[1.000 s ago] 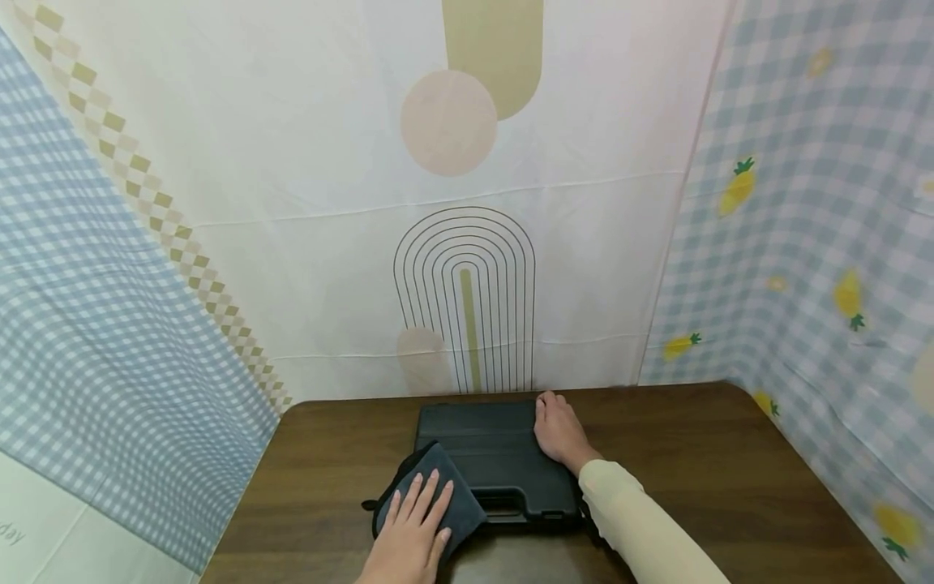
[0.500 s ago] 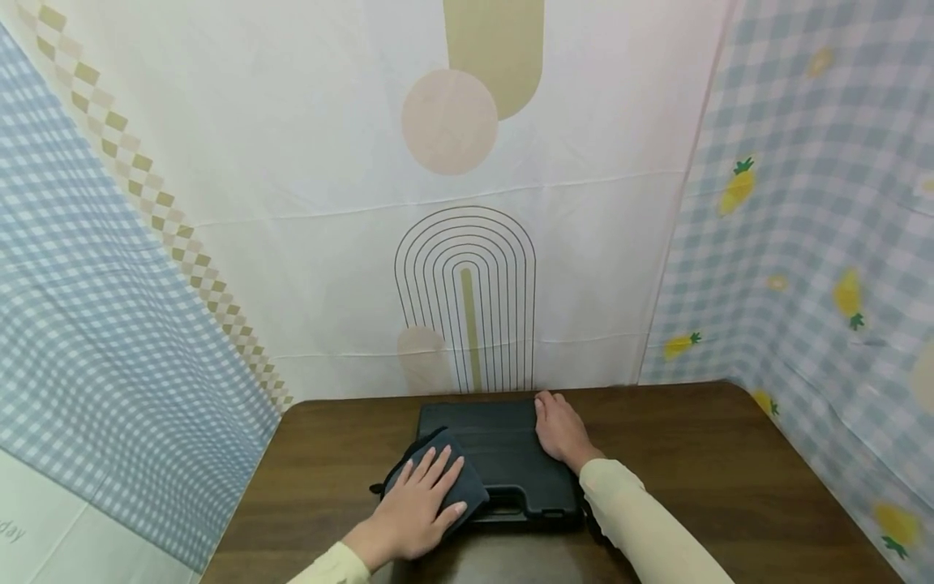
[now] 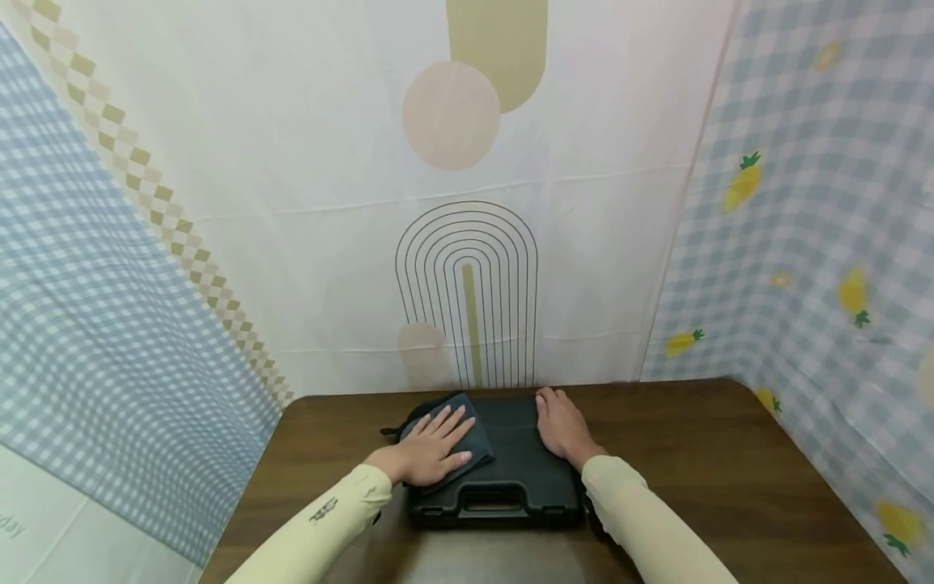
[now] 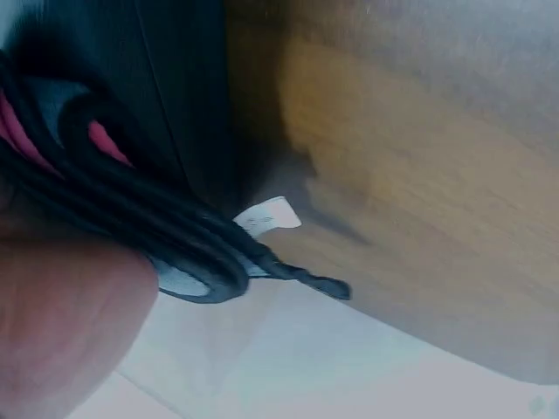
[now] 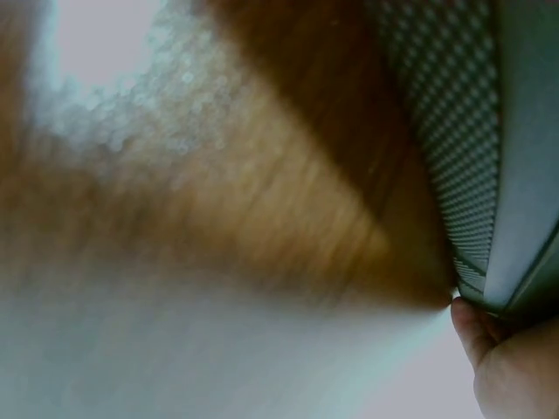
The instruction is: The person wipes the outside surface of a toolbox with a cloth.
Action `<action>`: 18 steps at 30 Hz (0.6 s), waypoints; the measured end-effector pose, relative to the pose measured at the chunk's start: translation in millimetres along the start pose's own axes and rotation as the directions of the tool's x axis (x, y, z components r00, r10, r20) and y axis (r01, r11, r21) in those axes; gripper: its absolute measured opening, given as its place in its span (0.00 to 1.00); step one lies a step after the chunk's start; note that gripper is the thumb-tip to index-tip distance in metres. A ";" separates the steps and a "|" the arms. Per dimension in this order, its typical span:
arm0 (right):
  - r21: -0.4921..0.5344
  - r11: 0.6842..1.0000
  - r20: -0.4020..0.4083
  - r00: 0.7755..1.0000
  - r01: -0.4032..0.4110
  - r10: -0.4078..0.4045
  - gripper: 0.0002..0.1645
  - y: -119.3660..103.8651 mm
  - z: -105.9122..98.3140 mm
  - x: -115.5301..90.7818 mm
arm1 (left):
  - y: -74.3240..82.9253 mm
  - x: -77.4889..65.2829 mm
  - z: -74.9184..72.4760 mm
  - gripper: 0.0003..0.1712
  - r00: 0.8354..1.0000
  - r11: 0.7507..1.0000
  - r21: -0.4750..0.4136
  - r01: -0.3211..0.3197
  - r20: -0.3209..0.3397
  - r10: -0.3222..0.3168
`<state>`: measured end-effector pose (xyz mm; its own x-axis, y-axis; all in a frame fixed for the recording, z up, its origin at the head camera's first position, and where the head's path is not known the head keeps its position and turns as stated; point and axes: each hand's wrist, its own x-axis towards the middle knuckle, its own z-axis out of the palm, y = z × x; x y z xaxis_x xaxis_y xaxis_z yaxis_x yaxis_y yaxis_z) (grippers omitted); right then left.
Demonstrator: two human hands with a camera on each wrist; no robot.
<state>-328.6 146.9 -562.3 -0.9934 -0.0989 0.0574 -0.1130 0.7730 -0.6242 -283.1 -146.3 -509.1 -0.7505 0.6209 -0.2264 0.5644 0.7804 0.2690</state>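
A black plastic carrying case [image 3: 514, 454] lies flat on the table, its handle toward the person. My left hand [image 3: 432, 451] rests flat with spread fingers on a folded blue-grey cloth [image 3: 477, 442], pressing it on the case's left part. In the left wrist view the cloth's folded layers [image 4: 188, 223] show black edging, pink between the folds, a white tag [image 4: 272, 214] and a black loop. My right hand [image 3: 563, 426] grips the case at its far right corner. The right wrist view shows its fingers [image 5: 472, 332] bent at the end of the case's textured side [image 5: 463, 131].
The brown wooden table [image 3: 679, 454] extends to both sides of the case. Behind it hangs a white patterned cloth [image 3: 328, 284]. Blue checked cloths hang at the left [image 3: 131, 324] and the right [image 3: 788, 243].
My left hand has slid the cloth away from the person along the case's left part, uncovering its near left corner and handle. The right hand keeps its place on the case.
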 end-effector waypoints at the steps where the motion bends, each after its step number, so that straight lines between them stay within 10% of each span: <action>1: -0.001 1.000 0.002 1.000 -0.001 0.001 0.27 -0.2 -0.6 0.0 | -2.2 3.1 -1.6 0.39 1.000 1.000 -0.006 0.000 0.006 0.000; 18: 0.015 1.000 0.004 1.000 -0.014 0.014 0.27 2.2 0.4 2.4 | -12.9 43.4 -3.6 0.39 0.992 0.994 0.015 0.106 -0.065 -0.104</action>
<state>-331.2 148.1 -563.9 -0.9948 -0.0909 0.0455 -0.0990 0.7647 -0.6367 -324.2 -129.7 -519.1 -0.8260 0.5299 -0.1921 0.4872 0.8426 0.2296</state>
